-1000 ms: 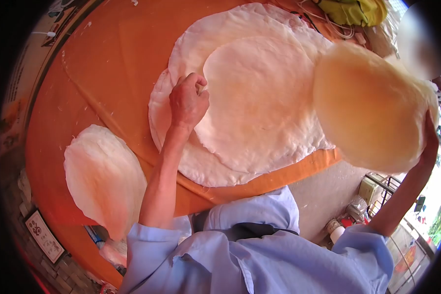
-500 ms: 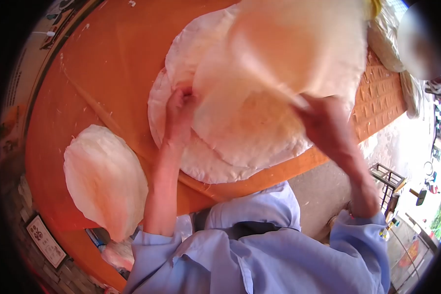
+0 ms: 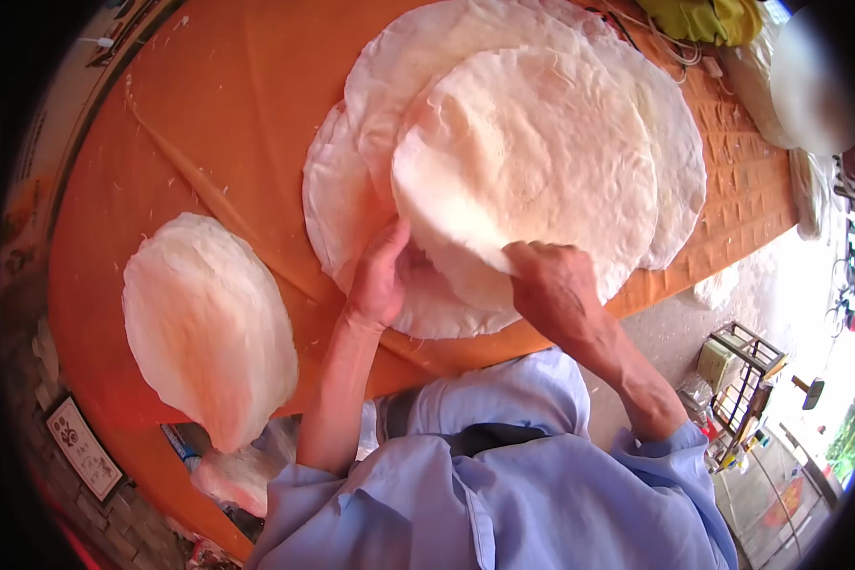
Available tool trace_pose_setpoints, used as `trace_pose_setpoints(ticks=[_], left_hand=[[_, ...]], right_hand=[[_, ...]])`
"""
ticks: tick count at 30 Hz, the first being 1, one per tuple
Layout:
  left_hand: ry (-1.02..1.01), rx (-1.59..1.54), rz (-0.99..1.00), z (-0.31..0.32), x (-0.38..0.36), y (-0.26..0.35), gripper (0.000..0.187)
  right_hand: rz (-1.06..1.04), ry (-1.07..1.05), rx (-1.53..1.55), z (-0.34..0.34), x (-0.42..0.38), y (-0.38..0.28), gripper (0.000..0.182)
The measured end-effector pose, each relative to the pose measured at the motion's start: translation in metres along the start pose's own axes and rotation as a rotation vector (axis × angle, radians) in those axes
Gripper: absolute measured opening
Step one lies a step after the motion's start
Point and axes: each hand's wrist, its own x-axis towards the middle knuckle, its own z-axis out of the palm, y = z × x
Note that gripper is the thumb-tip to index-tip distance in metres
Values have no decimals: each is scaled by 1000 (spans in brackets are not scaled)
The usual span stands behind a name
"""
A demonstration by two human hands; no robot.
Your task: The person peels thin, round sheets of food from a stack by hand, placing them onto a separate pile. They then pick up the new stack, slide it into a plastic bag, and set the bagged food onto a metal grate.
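Before me lies a round, white, fibrous sheet (image 3: 560, 142) that looks like silk wadding, its near left edge lifted and folded over. My right hand (image 3: 556, 290) is closed on the near edge of this sheet. At its left edge is my left hand (image 3: 380, 280), thumb up and apart from the fingers, which are partly in shadow beneath the lifted edge. Larger layers of the same white wadding (image 3: 337, 190) spread out under the sheet and both hands. A separate oval piece of wadding (image 3: 209, 328) sits to the left of my left forearm.
An orange cloth (image 3: 228, 114) covers the table. Yellow-green fabric (image 3: 708, 19), a white cable (image 3: 655, 38) and plastic-wrapped bundles (image 3: 765, 81) lie at the far right. A metal rack (image 3: 746, 370) stands on the floor to the right. A framed picture (image 3: 85, 446) is at lower left.
The top sheet, blurred and raised in the air before, now lies spread over the layers. My right hand has moved left and nearer to me. My left hand has come down and its thumb has parted from the fingers.
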Motion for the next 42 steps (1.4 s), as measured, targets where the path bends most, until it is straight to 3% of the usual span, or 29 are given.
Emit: trace_pose_setpoints(ticks=[2,5,6,9,10,13,15,17,18,19,20,22,24,25,26,29,30,33,36,37,38,39,40,42], left_hand=[[-69,-171,-15,2,-3,-2,48],[-88,-322,-107,26,-10,3,50],[-124,-268,-65,25,-9,1,53],[-207,-428,-95,30,-12,-7,54],[-174,-414,-87,40,-12,-6,53],[-189,-445,-48,40,-5,-14,51],[-24,-214,-6,22,0,-24,40],[30,17,-1,14,-5,-23,40],[75,103,-7,15,-8,-22,39],[120,188,-11,17,-12,-19,38],[166,271,-12,18,-15,-18,38],[236,356,40,16,-23,-19,39],[250,366,89,20,-26,-19,39],[228,338,118,27,-27,-13,39],[205,312,149,34,-27,-9,39],[92,133,50,60,-11,-8,39],[20,-70,-9,61,-2,-12,38],[127,-11,-20,65,19,-22,33],[248,361,244,77,10,-18,36],[168,626,452,80,12,-20,38],[78,887,660,85,17,-21,40],[-21,1146,870,90,22,-23,41],[-42,1431,832,96,28,-26,55],[-24,1543,947,89,39,-29,59]], right_hand=[[16,28,-9,-23,6,-11,11],[-4,-3,16,5,1,-14,25],[43,-50,101,0,-6,-21,41],[-37,131,123,-9,-14,-29,43],[26,144,92,-4,-13,-27,43],[80,-45,-60,-4,-2,10,21],[177,-106,-283,-64,17,15,18],[151,222,-315,-138,28,12,25],[239,302,-295,-171,29,-5,33],[175,425,-147,-190,25,8,39],[144,422,-317,-214,23,-19,36],[57,463,-321,-216,10,-45,33],[-79,406,-341,-198,8,-39,32],[-101,268,-312,-189,14,-41,32],[13,172,-162,-175,17,-36,29],[40,54,-107,-143,28,-13,18],[57,20,-109,-144,32,-5,17],[203,48,25,-161,30,-5,16],[279,101,71,-162,23,-5,16],[284,111,59,-160,21,-4,15],[83,13,-59,-152,21,2,15],[64,-41,-43,-143,22,0,15],[86,-48,-62,-138,25,1,16],[102,21,-91,-138,33,11,16]])
